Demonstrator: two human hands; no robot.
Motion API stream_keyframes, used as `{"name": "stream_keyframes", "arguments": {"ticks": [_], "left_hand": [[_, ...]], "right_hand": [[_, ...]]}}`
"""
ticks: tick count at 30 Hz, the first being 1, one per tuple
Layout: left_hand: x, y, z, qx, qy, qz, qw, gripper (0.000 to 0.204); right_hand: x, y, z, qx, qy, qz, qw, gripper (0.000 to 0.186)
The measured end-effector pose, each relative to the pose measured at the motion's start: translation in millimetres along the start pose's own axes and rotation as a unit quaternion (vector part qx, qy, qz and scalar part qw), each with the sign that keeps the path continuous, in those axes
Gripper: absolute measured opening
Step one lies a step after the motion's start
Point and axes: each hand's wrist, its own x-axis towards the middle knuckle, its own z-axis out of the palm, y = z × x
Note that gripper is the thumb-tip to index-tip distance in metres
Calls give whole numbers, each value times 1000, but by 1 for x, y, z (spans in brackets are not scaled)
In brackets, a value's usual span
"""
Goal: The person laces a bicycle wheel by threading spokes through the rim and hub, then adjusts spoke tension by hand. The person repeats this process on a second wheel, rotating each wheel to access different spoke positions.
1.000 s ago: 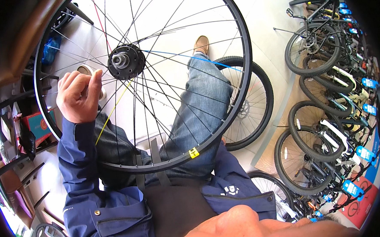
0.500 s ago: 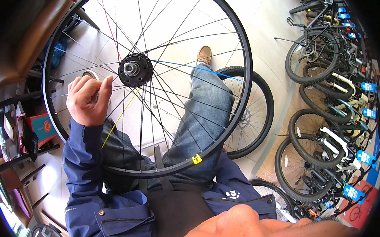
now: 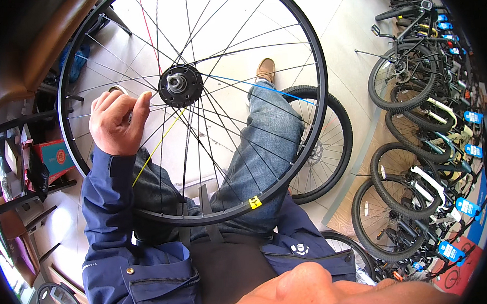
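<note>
Black-rimmed, the wheel (image 3: 180, 86) sat over the person's legs (image 3: 275, 120). The left hand (image 3: 119, 122) curled narrow near its middle, grip unclear; the right hand was hidden. Work on the spokes (image 3: 159, 147) seemed underway, next calling for steadiness.

Head-worn fisheye camera, the left of a side-by-side pair, facing down over the wearer's lap. The wearer's face (image 3: 311, 283), nearest the lens, intruded along the bottom edge, with the jacket (image 3: 107, 225) at lower left. The spoked bicycle wheel (image 3: 180, 85) came next in depth, spanning upper left to centre and cropped by the top edge; the jeans (image 3: 268, 142) and tiled floor (image 3: 339, 42) lay beyond it. Parked bicycles (image 3: 428, 180) curved along the right, farther off, within a dark rounded border.
</note>
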Motion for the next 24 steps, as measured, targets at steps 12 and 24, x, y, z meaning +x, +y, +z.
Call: {"name": "stream_keyframes", "arguments": {"ticks": [12, 24], "left_hand": [[1, 0, 2, -3, 1, -1, 1000, 32], [-2, -2, 3, 3, -16, -5, 1000, 31]], "right_hand": [[-4, 7, -3, -6, 2, 2, 1000, 38], [-8, 12, -24, -18, 23, 9, 1000, 39]]}}
